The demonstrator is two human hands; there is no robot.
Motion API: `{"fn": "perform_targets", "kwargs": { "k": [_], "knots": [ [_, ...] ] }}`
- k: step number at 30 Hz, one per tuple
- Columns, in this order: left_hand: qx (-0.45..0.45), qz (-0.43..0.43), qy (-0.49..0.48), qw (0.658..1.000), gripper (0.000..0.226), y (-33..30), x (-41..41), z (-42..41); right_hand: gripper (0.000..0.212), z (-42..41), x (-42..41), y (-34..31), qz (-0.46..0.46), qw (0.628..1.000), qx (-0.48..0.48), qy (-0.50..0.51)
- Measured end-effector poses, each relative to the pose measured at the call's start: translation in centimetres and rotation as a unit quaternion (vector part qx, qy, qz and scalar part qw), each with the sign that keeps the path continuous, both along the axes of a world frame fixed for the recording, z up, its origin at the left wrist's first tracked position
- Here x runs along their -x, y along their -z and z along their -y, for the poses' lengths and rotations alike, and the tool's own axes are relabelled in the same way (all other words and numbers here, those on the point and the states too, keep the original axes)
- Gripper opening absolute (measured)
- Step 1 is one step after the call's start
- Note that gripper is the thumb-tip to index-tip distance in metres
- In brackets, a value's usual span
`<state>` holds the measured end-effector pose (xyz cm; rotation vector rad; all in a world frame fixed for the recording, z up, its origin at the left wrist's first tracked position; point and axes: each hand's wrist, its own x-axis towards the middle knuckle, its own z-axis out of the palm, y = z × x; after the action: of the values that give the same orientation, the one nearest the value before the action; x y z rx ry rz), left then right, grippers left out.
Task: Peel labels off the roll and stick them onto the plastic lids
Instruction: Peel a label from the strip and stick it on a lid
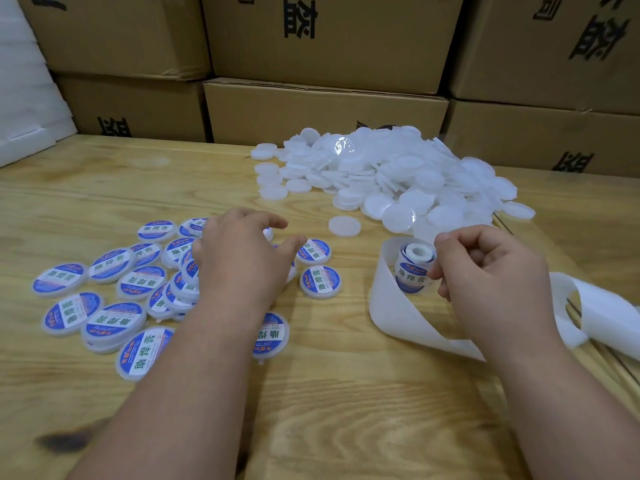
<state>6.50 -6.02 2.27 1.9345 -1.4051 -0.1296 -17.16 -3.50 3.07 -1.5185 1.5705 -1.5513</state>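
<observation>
Fingers [446,271] of the right hand [491,285] are curled against the label roll [414,268], which is pinched upright on the table [346,393]; the contact point is partly hidden by the knuckles. Spent backing strip [391,313] is looped from the roll toward 6 o'clock and cut off at the right edge. At 9 o'clock, the left hand [242,258] is spread loosely over the labelled lids [114,299]; whether anything is held beneath cannot be told. Blank lids [381,174] are heaped at 12 o'clock, before stacked cartons [322,109].
</observation>
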Motion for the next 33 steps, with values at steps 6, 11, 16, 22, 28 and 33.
{"fn": "perform_targets", "kwargs": {
  "k": [6, 11, 16, 22, 28, 33],
  "knots": [
    [0.055, -0.089, 0.203, 0.974, 0.037, 0.7, 5.1, -1.3, 0.03, 0.0, 0.0, 0.0, -0.076, 0.995, -0.064, 0.001],
    [-0.074, -0.222, 0.333, 0.913, 0.068, 1.8, 8.6, -2.8, 0.052, 0.0, 0.1, 0.3, -0.141, 0.98, -0.133, -0.035],
    [-0.089, -0.293, 0.353, 0.884, 0.071, 2.1, 10.1, -3.7, 0.07, 0.1, 0.1, 0.1, -0.119, 0.976, -0.174, -0.044],
    [-0.091, -0.312, 0.347, 0.88, 0.062, 2.0, 11.2, -4.4, 0.054, 0.4, 0.7, 0.2, -0.086, 0.978, -0.191, -0.019],
    [-0.081, -0.324, 0.33, 0.883, 0.054, 2.1, 10.5, -3.8, 0.029, 0.3, 1.1, 0.3, -0.12, 0.972, -0.192, -0.053],
    [-0.067, -0.202, 0.309, 0.927, 0.045, 2.9, 10.3, -2.9, 0.011, 0.6, 1.5, 0.7, -0.157, 0.966, -0.199, -0.058]
  ]
}}
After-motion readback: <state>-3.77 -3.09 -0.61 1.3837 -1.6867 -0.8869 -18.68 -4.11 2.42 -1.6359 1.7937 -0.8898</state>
